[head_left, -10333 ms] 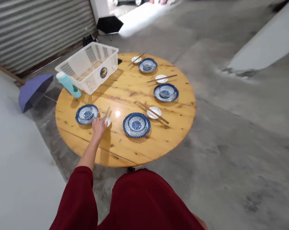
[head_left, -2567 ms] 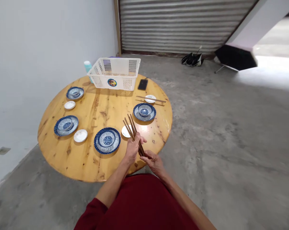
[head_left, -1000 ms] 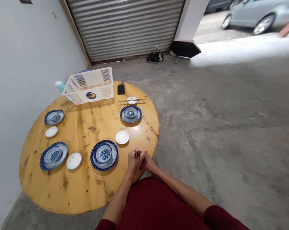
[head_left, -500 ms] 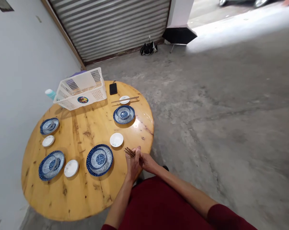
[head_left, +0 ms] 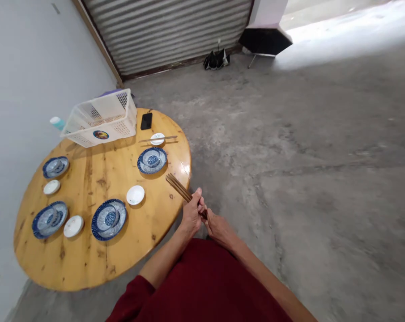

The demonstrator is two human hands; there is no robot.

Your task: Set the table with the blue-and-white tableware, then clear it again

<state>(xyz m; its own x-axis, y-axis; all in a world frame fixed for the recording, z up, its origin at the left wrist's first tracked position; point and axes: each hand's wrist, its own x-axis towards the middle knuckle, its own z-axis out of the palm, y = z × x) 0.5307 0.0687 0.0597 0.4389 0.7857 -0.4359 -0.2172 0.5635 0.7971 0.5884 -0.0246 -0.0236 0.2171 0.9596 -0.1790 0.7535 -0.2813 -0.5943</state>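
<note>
My left hand (head_left: 191,216) is closed around a bundle of brown chopsticks (head_left: 178,188), whose tips point up and left over the rim of the round wooden table (head_left: 88,264). My right hand (head_left: 218,227) pinches the bundle's lower end, touching the left hand. Nearest on the table are a small white dish (head_left: 135,195) and a blue patterned plate with a bowl (head_left: 108,219). Farther back, another blue plate and bowl (head_left: 151,160) sits before a white dish with a chopstick pair (head_left: 157,139) laid across it.
Two more blue plate sets (head_left: 49,219) (head_left: 55,166) with white dishes (head_left: 73,226) (head_left: 51,187) line the left side. A white basket (head_left: 100,118), a teal bottle (head_left: 57,123) and a black phone (head_left: 146,120) stand at the back. A black umbrella (head_left: 264,41) lies on the concrete floor.
I have moved right around the table. The chopstick bundle, end-on in my clasped hands a second ago, now sticks out up and left from my left hand.
</note>
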